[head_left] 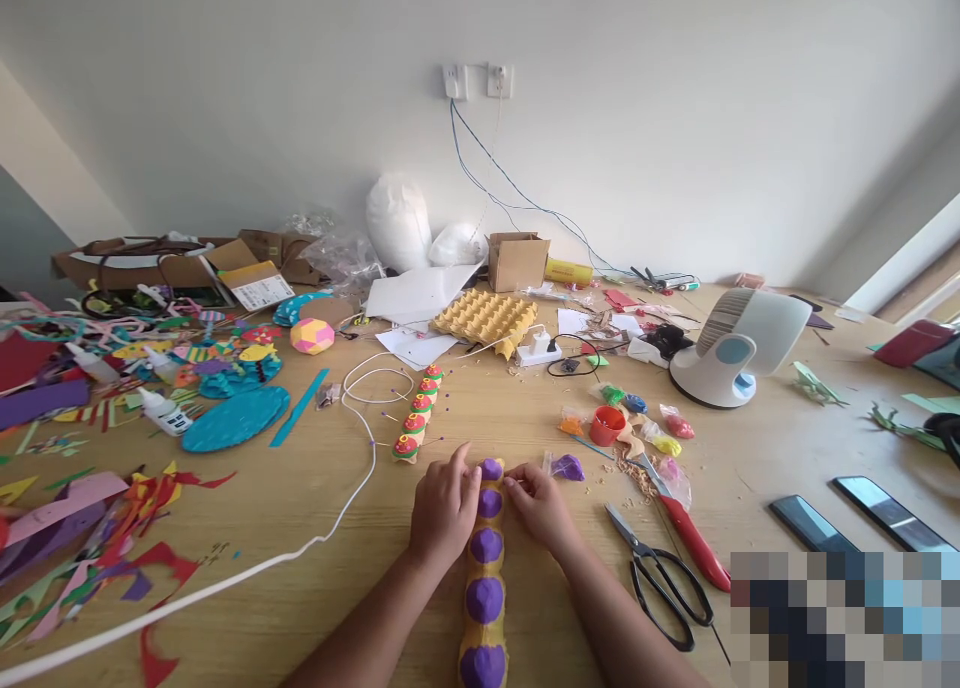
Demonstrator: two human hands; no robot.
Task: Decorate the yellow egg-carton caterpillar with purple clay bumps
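Note:
A strip of egg carton [491,562], its row of bumps capped in purple clay, lies lengthwise before me. My left hand [448,498] is at the left side of its far end, fingers curled and thumb against the edge, index finger raised. Opposite it, my right hand [538,500] is closed in a pinch beside the strip's right edge; anything between those fingertips is hidden. Just beyond my right hand sits a bag of purple clay [568,467]. Farther off, to the left, lies a second egg-carton strip [418,415] with red-topped bumps, yellow rings and thin pins sticking out.
Black-handled scissors [660,578] and a red-handled knife [694,538] lie to the right, near a red cup [607,425] and bagged clay. A white cable [300,548] crosses the left side. Behind are an egg tray [487,318] and a white fan [739,348].

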